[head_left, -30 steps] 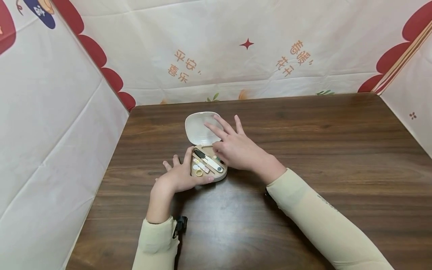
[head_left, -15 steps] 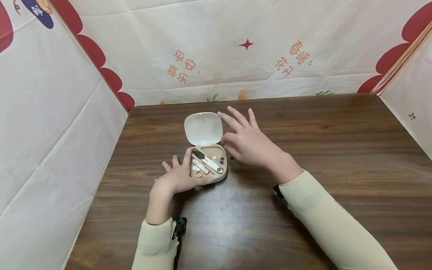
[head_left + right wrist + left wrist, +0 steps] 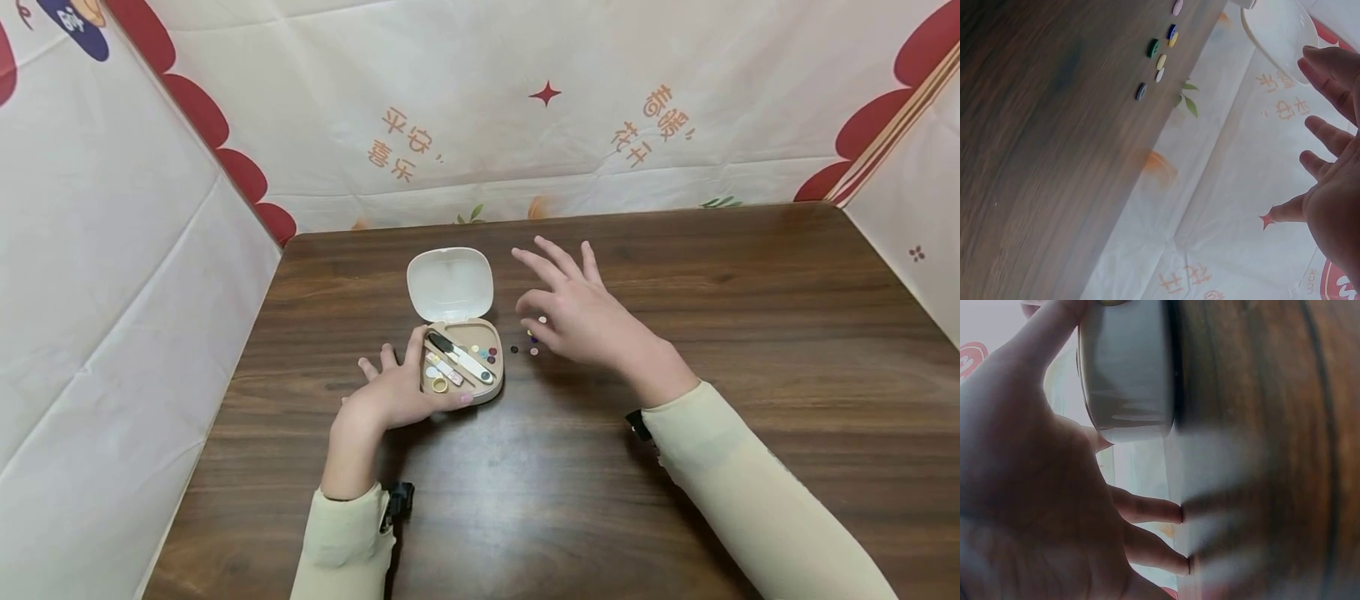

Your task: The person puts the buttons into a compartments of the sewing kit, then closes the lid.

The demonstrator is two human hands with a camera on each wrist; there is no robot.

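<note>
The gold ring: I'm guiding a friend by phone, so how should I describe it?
On the brown table, find the open case that the left hand holds. Inside, near the thumb, lies the gold ring; unlike the pale disc beside it, its rim is gold.

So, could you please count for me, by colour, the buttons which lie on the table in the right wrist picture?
Pink button: 1
Blue button: 1
Yellow buttons: 2
Green button: 1
White button: 1
Dark grey button: 1
Total in this view: 7

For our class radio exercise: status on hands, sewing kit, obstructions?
Left hand holding open sewing kit. Right hand near loose buttons. In the way: that hand, masking some from head view.
</note>
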